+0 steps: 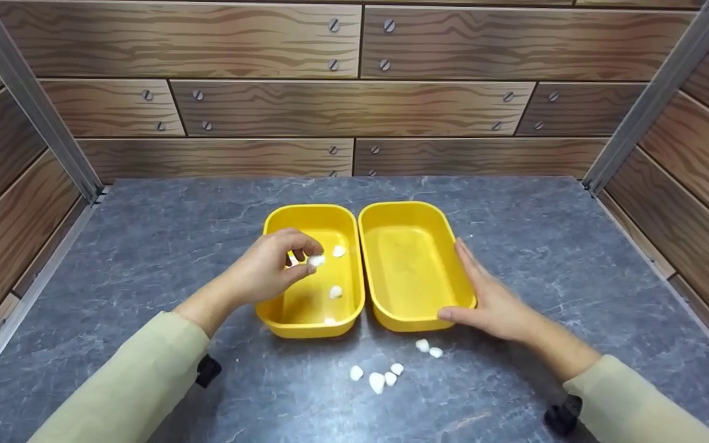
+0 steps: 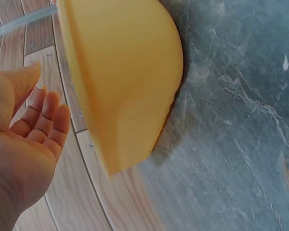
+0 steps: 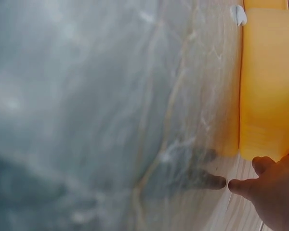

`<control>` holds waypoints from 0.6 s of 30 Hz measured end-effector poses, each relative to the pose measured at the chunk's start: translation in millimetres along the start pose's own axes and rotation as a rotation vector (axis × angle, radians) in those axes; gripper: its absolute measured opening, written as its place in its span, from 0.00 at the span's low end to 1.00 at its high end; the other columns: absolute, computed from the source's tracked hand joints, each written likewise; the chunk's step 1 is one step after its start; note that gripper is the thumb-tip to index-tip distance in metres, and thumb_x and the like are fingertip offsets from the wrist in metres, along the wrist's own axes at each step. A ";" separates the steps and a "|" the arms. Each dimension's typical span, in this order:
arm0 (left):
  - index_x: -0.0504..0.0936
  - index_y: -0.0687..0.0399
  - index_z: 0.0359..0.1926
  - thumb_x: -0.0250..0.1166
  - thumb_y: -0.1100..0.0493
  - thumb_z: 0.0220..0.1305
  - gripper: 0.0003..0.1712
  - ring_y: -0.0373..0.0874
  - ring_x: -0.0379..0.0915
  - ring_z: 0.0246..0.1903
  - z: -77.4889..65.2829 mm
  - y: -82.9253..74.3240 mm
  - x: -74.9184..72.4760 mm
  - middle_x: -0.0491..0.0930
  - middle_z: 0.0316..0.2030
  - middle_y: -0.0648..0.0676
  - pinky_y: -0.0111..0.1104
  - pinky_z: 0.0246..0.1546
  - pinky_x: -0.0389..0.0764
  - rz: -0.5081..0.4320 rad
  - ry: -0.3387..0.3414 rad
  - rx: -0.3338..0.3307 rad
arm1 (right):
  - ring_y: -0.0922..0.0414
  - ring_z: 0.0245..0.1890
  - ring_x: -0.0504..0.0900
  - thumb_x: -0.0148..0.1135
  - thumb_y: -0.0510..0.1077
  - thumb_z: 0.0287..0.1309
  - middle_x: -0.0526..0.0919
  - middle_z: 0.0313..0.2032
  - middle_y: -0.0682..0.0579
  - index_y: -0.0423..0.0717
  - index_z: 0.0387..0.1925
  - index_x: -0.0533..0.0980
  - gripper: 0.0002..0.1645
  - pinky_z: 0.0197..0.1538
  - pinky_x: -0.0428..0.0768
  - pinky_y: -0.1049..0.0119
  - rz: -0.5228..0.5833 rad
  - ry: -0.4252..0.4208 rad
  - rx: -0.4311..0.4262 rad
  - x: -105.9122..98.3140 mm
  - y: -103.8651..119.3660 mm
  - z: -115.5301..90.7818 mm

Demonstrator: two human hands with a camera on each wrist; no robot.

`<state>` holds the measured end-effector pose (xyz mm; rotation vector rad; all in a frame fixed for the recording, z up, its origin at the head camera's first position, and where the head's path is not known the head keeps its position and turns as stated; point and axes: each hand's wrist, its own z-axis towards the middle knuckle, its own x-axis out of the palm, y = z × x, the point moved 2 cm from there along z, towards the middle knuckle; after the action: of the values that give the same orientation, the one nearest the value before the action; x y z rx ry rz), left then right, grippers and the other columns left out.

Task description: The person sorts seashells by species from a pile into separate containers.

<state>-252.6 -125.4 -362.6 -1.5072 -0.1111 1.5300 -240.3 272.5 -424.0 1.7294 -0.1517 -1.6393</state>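
My left hand [image 1: 271, 261] is over the left yellow container [image 1: 311, 331], pinching a small white pebble [image 1: 316, 261] between thumb and fingertips. Below it, several more white pebbles [image 1: 335, 292] lie on that container's floor. In the left wrist view, the thumb and fingers [image 2: 49, 113] curve toward each other beside the yellow wall. My right hand [image 1: 496, 301] rests against the near right corner of the right yellow container [image 1: 413, 271], thumb at the front rim and extended fingers along the side. No pebbles show inside this one.
Several white pebbles [image 1: 377, 383] lie on the grey marbled table [image 1: 484, 381] in front of the containers, two of them close to the right one. Wood-patterned panels [image 1: 354, 107] stand behind and at both sides, with metal posts [image 1: 40, 98] at the corners.
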 end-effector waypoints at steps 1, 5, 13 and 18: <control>0.87 0.58 0.52 0.70 0.66 0.71 0.11 0.51 0.79 0.47 1.3 1.8 0.1 0.84 0.47 0.54 0.50 0.49 0.84 0.004 0.001 -0.004 | 0.30 0.79 0.51 0.75 0.65 0.60 0.36 0.85 0.43 0.49 0.87 0.36 0.73 0.75 0.54 0.29 0.002 -0.001 -0.001 0.0 0.3 -0.1; 0.87 0.59 0.53 0.70 0.66 0.71 0.12 0.52 0.79 0.47 6.2 7.7 -0.4 0.84 0.48 0.54 0.49 0.51 0.83 0.019 -0.001 -0.020 | 0.31 0.80 0.51 0.75 0.64 0.60 0.37 0.85 0.43 0.49 0.87 0.37 0.73 0.75 0.53 0.30 0.007 -0.009 -0.010 -0.9 0.8 0.1; 0.86 0.60 0.56 0.68 0.66 0.72 0.13 0.53 0.79 0.50 10.4 22.6 2.3 0.84 0.50 0.55 0.49 0.56 0.82 0.027 0.031 -0.108 | 0.30 0.79 0.51 0.76 0.63 0.60 0.37 0.85 0.43 0.49 0.87 0.37 0.73 0.74 0.54 0.28 0.006 -0.005 -0.011 -1.6 0.7 -1.9; 0.85 0.62 0.58 0.68 0.66 0.73 0.15 0.53 0.79 0.52 10.3 32.5 -1.0 0.85 0.52 0.57 0.49 0.59 0.81 0.066 0.027 -0.126 | 0.30 0.79 0.52 0.76 0.63 0.60 0.37 0.85 0.44 0.49 0.87 0.37 0.73 0.74 0.55 0.28 0.009 -0.011 -0.018 0.6 0.2 0.7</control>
<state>-278.8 -138.3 -380.4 -1.6453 -0.1457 1.5795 -240.7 271.7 -424.3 1.7042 -0.1500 -1.6389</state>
